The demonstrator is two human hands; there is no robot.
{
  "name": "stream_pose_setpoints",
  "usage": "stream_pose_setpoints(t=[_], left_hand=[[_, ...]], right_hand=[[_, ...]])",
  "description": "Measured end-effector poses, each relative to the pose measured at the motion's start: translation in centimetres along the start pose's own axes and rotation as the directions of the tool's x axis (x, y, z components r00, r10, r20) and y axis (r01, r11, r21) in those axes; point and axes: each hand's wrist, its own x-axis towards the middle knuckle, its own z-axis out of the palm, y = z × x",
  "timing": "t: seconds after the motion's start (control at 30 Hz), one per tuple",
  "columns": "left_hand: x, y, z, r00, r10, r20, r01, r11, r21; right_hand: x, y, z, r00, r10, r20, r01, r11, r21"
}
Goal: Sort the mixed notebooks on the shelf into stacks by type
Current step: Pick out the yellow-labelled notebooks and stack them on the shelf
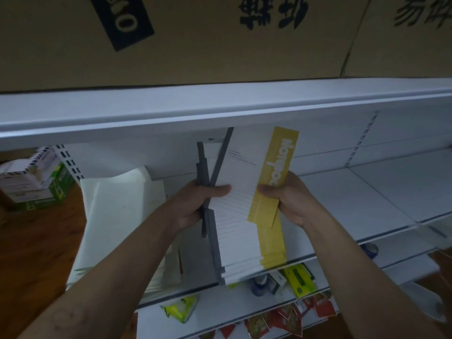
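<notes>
1. Head view: at a white shelf (367,192), the left hand (195,204) grips the grey spines of fanned notebooks (242,162), thumb across a white cover.
2. The right hand (293,199) pinches their yellow-banded edge, fingers curled.
3. One stack (239,250) of matching books lies on the shelf just beneath; the fanned ones cannot be counted.
4. Two cardboard boxes (195,45) sit above.

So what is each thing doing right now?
Held white notebooks with grey spines and yellow bands, fanned out, askew.
Left hand, gripping their grey edge.
Right hand, pinching their yellow edge.
Stack of matching notebooks, lying on the white metal shelf.
</notes>
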Motion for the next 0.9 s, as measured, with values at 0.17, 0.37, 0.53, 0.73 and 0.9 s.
stream_pose_setpoints(t=[0.17, 0.37, 0.53, 0.73, 0.9], left_hand=[[1.0, 0.8, -0.4, 0.976, 0.214, -0.029, -0.204, 0.959, 0.195], [2.1, -3.4, 0.5, 0.948, 0.17, -0.27, -0.072, 0.938, 0.339], [3.6, -5.9, 1.4, 0.903, 0.169, -0.396, -0.064, 0.962, 0.266], [4.1, -7.9, 2.2, 0.858, 0.216, -0.466, -0.106, 0.962, 0.252], [4.2, -10.6, 1.8, 0.868, 0.201, -0.454, -0.125, 0.974, 0.191]], right_hand=[[1.2, -0.8, 0.0, 0.982, -0.182, -0.055, 0.181, 0.983, -0.031], [1.1, 2.4, -1.1, 0.994, -0.094, -0.048, 0.075, 0.946, -0.315], [1.8, 4.1, -2.0, 0.994, -0.055, -0.096, 0.03, 0.969, -0.247], [1.9, 7.1, -2.5, 0.99, 0.111, -0.081, -0.13, 0.95, -0.282], [2.7, 7.0, -2.7, 0.988, 0.115, -0.101, -0.138, 0.956, -0.261]])
